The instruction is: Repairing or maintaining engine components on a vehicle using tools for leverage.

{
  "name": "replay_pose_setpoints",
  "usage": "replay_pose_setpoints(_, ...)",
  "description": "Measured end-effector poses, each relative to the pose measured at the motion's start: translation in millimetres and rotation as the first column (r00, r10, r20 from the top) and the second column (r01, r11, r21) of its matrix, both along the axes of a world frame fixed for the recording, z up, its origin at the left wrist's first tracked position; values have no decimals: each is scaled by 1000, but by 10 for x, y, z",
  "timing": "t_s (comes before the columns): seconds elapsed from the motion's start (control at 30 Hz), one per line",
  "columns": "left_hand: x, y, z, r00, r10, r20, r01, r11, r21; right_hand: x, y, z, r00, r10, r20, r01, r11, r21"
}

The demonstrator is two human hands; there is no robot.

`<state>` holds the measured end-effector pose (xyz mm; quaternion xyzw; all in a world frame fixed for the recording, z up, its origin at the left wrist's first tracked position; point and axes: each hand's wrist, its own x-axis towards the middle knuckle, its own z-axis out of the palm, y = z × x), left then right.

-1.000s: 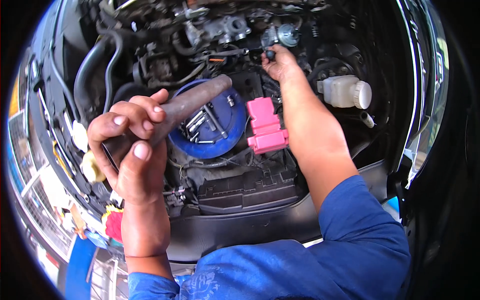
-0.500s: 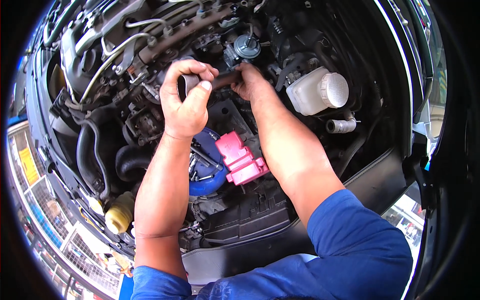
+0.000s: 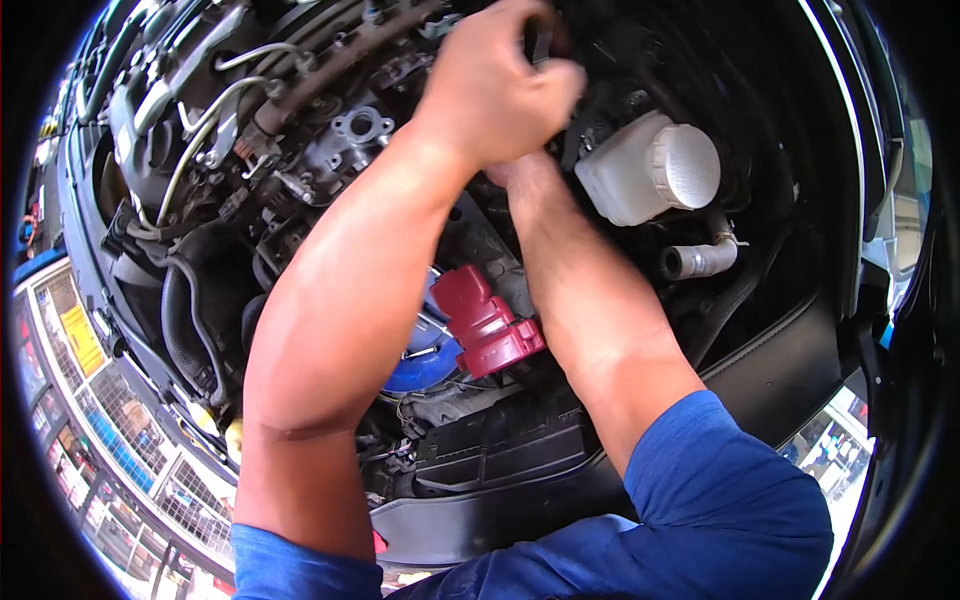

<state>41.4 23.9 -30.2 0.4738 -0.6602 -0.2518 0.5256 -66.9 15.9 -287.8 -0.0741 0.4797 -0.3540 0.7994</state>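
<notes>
My left hand (image 3: pixel 505 85) is blurred high in the middle of the picture, curled around the dark metal pipe (image 3: pixel 535 42), of which only a small part shows. Just below and behind it, my right hand (image 3: pixel 502 170) is mostly covered, so its fingers are hidden. Under my forearms lie a pink-red plastic cover (image 3: pixel 495 345) and a blue round tray (image 3: pixel 410 373) holding small metal pieces. A metal flange with an opening (image 3: pixel 362 128) shows on the engine left of my hands.
A translucent reservoir with a round cap (image 3: pixel 625 175) and an angled hose fitting (image 3: pixel 705 260) are at the right. Engine lines and black hoses (image 3: pixel 180 310) fill the left. The bay's black front edge (image 3: pixel 480 525) runs across the bottom, with wire racks (image 3: pixel 120 420) beyond at lower left.
My left hand has swung up and right with the pipe, over my right hand, hiding it and the silvery round valve. The view has shifted, showing more engine on the left.
</notes>
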Motion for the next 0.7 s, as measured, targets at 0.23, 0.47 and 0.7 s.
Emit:
replay_pose_setpoints(0.23,-222,-54,172,995,96,4,-94,972,215,-233,-136,-398,992,100,-76,-109,986,-125)
replay_pose_setpoints(0.47,854,1792,-355,796,349,494,-440,895,77,252,51,587,892,214,-397,-228,974,13)
replay_pose_setpoints(0.7,772,1289,-280,909,277,311,-282,959,-28,347,57,801,934,120,-336,-76,987,141)
